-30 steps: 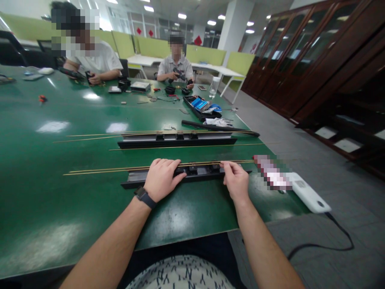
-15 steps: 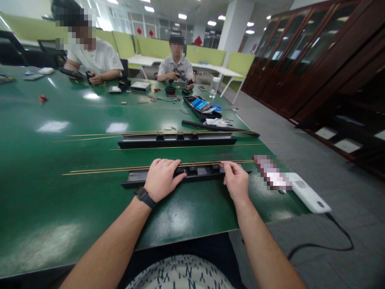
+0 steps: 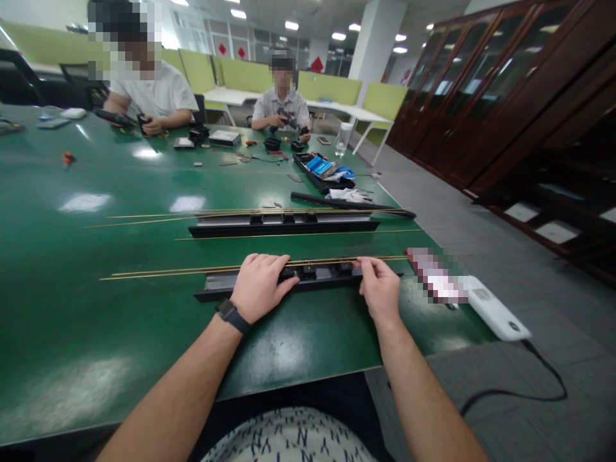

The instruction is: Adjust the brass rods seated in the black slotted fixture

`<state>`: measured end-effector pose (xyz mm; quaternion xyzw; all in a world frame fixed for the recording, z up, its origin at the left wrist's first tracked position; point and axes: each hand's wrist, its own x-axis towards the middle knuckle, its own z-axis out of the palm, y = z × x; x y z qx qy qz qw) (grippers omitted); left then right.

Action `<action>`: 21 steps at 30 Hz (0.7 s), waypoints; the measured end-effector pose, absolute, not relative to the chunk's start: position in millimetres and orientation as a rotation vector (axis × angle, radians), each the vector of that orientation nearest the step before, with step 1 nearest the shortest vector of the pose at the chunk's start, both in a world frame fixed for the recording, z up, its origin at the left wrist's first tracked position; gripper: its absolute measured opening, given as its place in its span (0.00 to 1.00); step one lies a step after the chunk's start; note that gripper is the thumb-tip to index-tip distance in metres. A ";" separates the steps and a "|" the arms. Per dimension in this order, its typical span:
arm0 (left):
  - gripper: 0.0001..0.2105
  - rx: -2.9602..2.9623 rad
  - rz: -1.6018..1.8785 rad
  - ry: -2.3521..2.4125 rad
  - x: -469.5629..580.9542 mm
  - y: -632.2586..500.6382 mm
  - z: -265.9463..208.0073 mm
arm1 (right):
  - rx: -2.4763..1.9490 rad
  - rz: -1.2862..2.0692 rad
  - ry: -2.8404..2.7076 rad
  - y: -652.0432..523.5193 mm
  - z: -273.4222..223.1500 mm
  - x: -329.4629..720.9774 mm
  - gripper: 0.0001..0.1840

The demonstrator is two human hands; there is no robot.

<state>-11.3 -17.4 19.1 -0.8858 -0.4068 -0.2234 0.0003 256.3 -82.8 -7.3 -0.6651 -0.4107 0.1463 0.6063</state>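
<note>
A long black rail (image 3: 220, 282) with a grey metallic channel and small black blocks (image 3: 308, 272) lies across the table before me. My left hand (image 3: 260, 287) is laid over its left half, fingers bent over the far side and thumb on the near side, gripping it. Thin brass-coloured rods (image 3: 158, 273) run along the rail's far edge, passing by the left fingers. At the right end, my right hand (image 3: 379, 289) is closed in a pinch on one of these rods. Its lower fingers are curled in. What lies under the left palm is hidden.
Beyond lies a second black rail (image 3: 283, 228) with more rods. Behind it are a black tube (image 3: 394, 210), white gloves (image 3: 349, 195) and a black tray (image 3: 301, 168). A phone (image 3: 433, 276) and white power bank (image 3: 498, 308) lie right. Two people (image 3: 282, 102) sit opposite.
My right hand has shifted very slightly to the right along the rod, still pinching. The left hand and the rail keep their place.
</note>
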 end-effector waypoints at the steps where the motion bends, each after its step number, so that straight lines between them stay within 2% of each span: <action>1: 0.20 -2.780 -0.701 -1.281 -11.2 -17.5 19.1 | -1.539 0.337 -0.955 -83.0 -7.3 256.1 0.24; 21: 0.21 -2.782 -0.694 -1.272 -11.6 -17.5 18.8 | -1.533 0.345 -0.957 -82.8 -9.3 257.5 0.23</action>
